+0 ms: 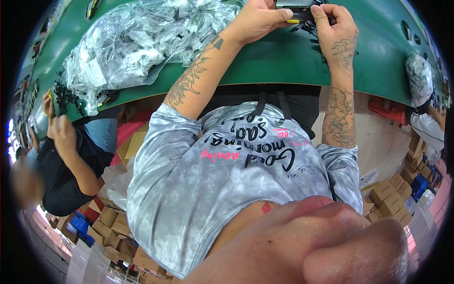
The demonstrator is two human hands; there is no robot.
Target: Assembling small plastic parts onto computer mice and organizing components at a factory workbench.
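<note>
At the top edge, over the green table [283, 61], I hold a small black boxy item [301, 9] with a yellow piece along its lower edge. It is partly cut off by the frame, and its kind cannot be made out. My left hand [255, 21] grips its left end, thumb lying along it near the yellow piece. At the other end, my right hand [336, 26] is closed with thumb and fingers pinching it. Several small black parts [309, 29] lie on the table just below it, between my wrists.
A large heap of clear plastic bags [137, 42] covers the table to my left. Beyond it are a pile of black parts [68, 97] and a co-worker in a black shirt [71, 165]. To the right lies another plastic-wrapped bundle [418, 78]. Cardboard boxes [390, 199] stand behind me.
</note>
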